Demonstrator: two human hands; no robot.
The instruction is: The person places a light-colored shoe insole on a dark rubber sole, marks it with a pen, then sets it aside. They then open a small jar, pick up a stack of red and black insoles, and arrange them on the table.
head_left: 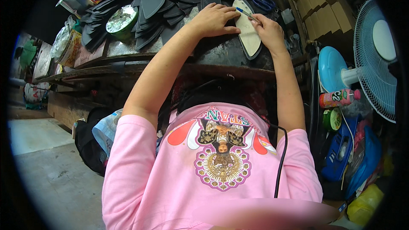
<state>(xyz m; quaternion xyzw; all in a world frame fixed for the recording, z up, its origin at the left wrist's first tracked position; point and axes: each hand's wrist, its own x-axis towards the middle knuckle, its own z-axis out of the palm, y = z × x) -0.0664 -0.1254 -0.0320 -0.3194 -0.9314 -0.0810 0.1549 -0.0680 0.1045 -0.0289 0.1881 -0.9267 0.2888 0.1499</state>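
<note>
Head view: my right hand [270,30] pinches a pen [248,13] over the cream sole template [249,38] on the bench [215,50]; my left hand [213,20] spreads thumb from fingers at its left edge. Slack left-hand pressure could cause slippage.

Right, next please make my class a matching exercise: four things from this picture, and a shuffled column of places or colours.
Things:
1. fan
2. pen
3. sole-shaped template
4. round tin

Places or colours:
A. in the right hand
B. green-rimmed, left of the left hand
C. blue and white, far right
D. cream-coloured, between both hands

Pairs: 1-C, 2-A, 3-D, 4-B
</note>
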